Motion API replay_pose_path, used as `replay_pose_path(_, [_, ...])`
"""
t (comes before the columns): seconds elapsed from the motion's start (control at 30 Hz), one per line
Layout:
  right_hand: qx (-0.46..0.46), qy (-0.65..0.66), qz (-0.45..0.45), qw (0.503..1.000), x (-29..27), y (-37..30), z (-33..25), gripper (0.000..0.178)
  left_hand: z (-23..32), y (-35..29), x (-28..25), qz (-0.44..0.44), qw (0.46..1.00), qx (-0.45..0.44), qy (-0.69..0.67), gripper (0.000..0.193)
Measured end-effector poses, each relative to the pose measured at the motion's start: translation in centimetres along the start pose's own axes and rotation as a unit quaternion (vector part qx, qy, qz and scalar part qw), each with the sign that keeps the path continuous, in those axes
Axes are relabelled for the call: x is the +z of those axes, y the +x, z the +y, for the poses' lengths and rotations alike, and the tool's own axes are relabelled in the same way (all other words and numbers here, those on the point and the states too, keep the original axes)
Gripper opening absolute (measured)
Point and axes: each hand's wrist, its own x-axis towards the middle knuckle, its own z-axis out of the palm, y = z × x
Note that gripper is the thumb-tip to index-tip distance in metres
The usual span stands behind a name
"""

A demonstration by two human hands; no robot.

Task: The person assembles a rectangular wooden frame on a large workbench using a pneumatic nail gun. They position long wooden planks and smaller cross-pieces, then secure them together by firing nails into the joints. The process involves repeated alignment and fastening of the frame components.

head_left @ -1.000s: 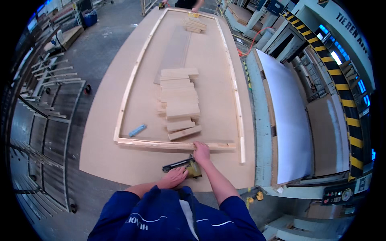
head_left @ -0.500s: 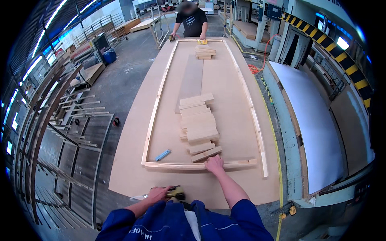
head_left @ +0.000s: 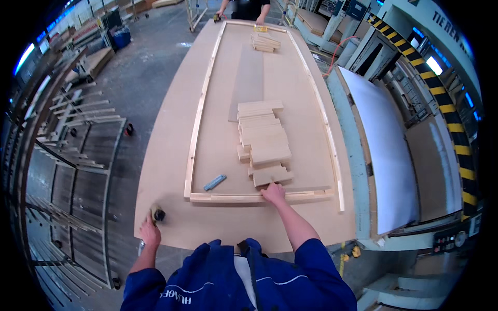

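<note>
My left hand (head_left: 151,232) is wrapped around a yellowish hand tool with a black round end (head_left: 157,213), at the left near corner of the large board (head_left: 228,225). The tool's exact kind is blurred. My right hand (head_left: 274,193) grips the near wooden rail (head_left: 233,198) of a long light-wood frame, its fingertips close to the nearest block of a wood-block stack (head_left: 265,142). Inside the frame, left of the blocks, lies a light-blue tool (head_left: 215,182), too small to identify.
Across the board stands a co-worker (head_left: 248,9) with both hands at its far end, near a smaller block stack (head_left: 265,42). Metal racks (head_left: 110,176) flank the left side. On the right is a machine with a black-and-yellow striped edge (head_left: 447,109) and a white sheet (head_left: 381,155).
My left hand and its tool have swung from in front of my body out to the left near corner. The nearest block, slanted before, now lies straighter. My right hand stays at the rail.
</note>
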Motion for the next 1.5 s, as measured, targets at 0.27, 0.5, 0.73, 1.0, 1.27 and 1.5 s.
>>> replay_pose_path(0.27, [0.064, 0.112, 0.076, 0.989, 1.6, -2.0, -2.4, 0.059, 0.4, 9.1, 2.1, 0.006, 1.0, -0.013, -0.018, 0.078])
replay_pose_path(0.5, [-0.087, -0.044, 0.185, 0.978, 1.1, -3.0, -3.1, 0.08, 3.7, 10.1, 1.2, 0.124, 0.981, 0.073, -0.127, 0.069])
replay_pose_path(0.73, [-0.331, -0.227, 0.147, 0.904, -3.1, 0.4, -4.5, 0.094, 8.8, 13.6, 3.0, 0.146, 0.952, 0.205, -0.176, 0.042])
replay_pose_path(1.0, [-0.353, -0.257, 0.092, 0.895, -3.7, 2.7, -4.3, 0.099, 10.5, 13.7, 4.3, 0.148, 0.97, 0.194, -0.014, 0.042])
replay_pose_path(1.27, [-0.314, -0.241, 0.067, 0.916, -3.2, 2.8, -4.9, 0.08, 10.5, 13.7, 4.9, 0.147, 0.973, 0.177, -0.001, 0.043])
replay_pose_path(1.5, [-0.286, -0.204, 0.071, 0.934, -3.4, 5.1, -5.8, 0.08, 10.5, 13.8, 4.9, 0.128, 0.977, 0.171, 0.002, 0.043])
